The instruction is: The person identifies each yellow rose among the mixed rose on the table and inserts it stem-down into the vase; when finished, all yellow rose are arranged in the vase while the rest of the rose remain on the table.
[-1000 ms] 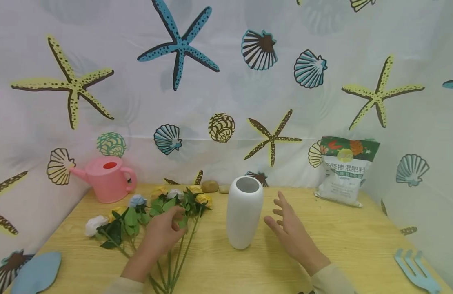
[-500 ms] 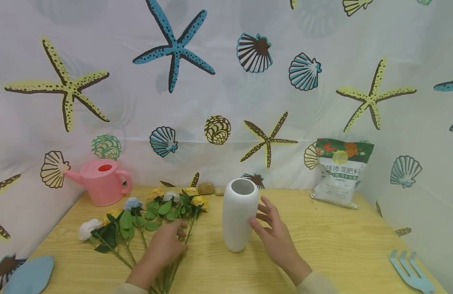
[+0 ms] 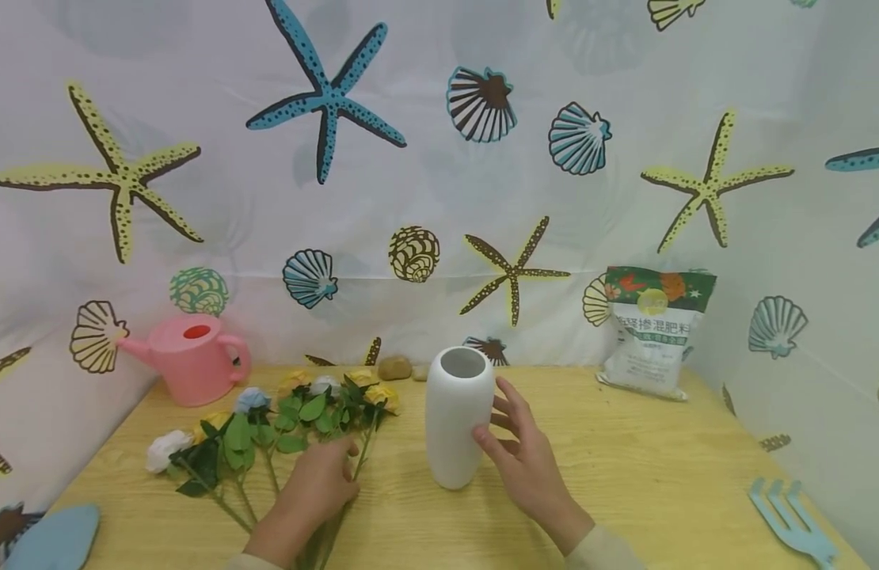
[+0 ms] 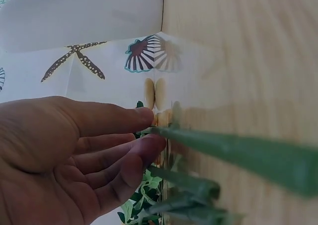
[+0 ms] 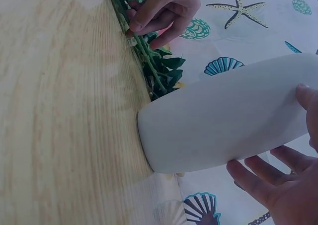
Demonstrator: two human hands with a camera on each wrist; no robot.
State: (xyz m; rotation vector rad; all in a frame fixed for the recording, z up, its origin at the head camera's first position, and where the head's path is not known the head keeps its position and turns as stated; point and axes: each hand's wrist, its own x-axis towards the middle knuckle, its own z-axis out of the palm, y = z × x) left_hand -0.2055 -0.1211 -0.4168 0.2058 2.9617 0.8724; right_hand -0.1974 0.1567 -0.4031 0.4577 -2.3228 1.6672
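A tall white vase (image 3: 452, 435) stands upright near the middle of the table in the head view. My right hand (image 3: 530, 469) holds its right side, thumb in front and fingers behind, as the right wrist view of the vase (image 5: 218, 120) also shows. Left of it lies a bunch of roses with white, blue and yellow heads and green leaves (image 3: 240, 443). My left hand (image 3: 314, 483) is over their stems. In the left wrist view, its thumb and fingers pinch one green rose stem (image 4: 233, 150); other stems lie just below.
A pink watering can (image 3: 197, 360) stands at the back left, a fertilizer bag (image 3: 653, 336) at the back right. Brown stones (image 3: 394, 367) lie by the patterned cloth wall. A blue trowel (image 3: 55, 538) and a blue hand fork (image 3: 796, 522) lie near the front corners.
My right hand has moved left from beside the vase and taken hold of it. My left hand has lowered from the leaves to the stems. The head view has shifted slightly.
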